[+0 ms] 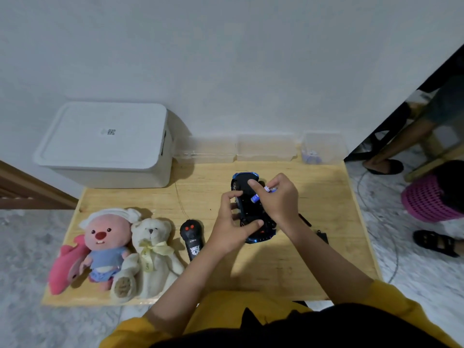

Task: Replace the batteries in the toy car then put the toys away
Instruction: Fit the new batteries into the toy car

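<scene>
A blue and black toy car [242, 187] lies upside down on the wooden table [288, 267], right of centre. My left hand [232, 224] grips its near side, thumb across the underside. My right hand [277, 197] is over the car and holds small batteries [256, 197], one at the underside and another poking out between the fingers; its index finger presses on the chassis. A black remote control [192, 238] with two red buttons lies left of the car. A small black part, possibly the battery cover [322, 236], lies to the right of the car.
Three plush toys lie at the table's left: a pink one [66, 264], a pink-faced one in blue [105, 244] and a cream bear [153, 252]. A white lidded box [105, 144] stands at the back left. Clear containers [266, 148] line the wall, one holding batteries [311, 155]. Another person's legs are at the far right.
</scene>
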A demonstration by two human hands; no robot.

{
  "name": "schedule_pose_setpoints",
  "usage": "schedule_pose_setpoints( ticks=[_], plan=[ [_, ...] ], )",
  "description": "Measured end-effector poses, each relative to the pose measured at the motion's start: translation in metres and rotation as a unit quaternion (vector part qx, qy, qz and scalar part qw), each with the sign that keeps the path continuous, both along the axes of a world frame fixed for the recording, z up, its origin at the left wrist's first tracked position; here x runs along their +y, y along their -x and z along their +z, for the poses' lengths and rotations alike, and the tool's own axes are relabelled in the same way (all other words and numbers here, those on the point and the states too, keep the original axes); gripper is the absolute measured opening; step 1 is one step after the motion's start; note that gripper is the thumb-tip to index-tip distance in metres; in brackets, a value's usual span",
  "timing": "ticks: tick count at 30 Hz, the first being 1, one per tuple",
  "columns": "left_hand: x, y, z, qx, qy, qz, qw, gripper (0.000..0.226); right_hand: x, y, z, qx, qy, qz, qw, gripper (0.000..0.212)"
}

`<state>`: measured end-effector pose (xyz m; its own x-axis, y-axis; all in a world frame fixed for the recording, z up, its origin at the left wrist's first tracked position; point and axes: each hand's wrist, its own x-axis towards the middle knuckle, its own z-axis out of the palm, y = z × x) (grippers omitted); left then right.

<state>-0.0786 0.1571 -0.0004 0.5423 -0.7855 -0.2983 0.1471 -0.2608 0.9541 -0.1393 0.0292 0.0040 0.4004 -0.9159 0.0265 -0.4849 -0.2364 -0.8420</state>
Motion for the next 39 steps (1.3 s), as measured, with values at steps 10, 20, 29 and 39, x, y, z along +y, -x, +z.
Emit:
schedule_pose_setpoints(
  ticks=[10, 20, 29, 39],
  plan=[
    [-0.013, -0.016, 0.010, 0.032, 0.029, 0.023, 0.999, 0.072, -0.007, -0.016, 0.019, -0.010, 0.062, 0.030, 0.998, 0.044],
    [-0.027, -0.016, 0.011, 0.052, 0.048, 0.037, 0.997, 0.071, -0.019, -0.009, 0.023, -0.041, 0.116, 0.054, 0.991, 0.029],
    [-0.023, -0.024, 0.016, 0.046, 0.045, 0.036, 0.997, 0.076, -0.013, -0.014, 0.028, -0.047, 0.144, 0.040, 0.988, 0.035],
    [-0.020, -0.040, 0.016, 0.016, 0.048, 0.085, 0.995, 0.075, -0.009, -0.026, 0.025, -0.034, 0.177, 0.062, 0.982, 0.014]
  ],
)
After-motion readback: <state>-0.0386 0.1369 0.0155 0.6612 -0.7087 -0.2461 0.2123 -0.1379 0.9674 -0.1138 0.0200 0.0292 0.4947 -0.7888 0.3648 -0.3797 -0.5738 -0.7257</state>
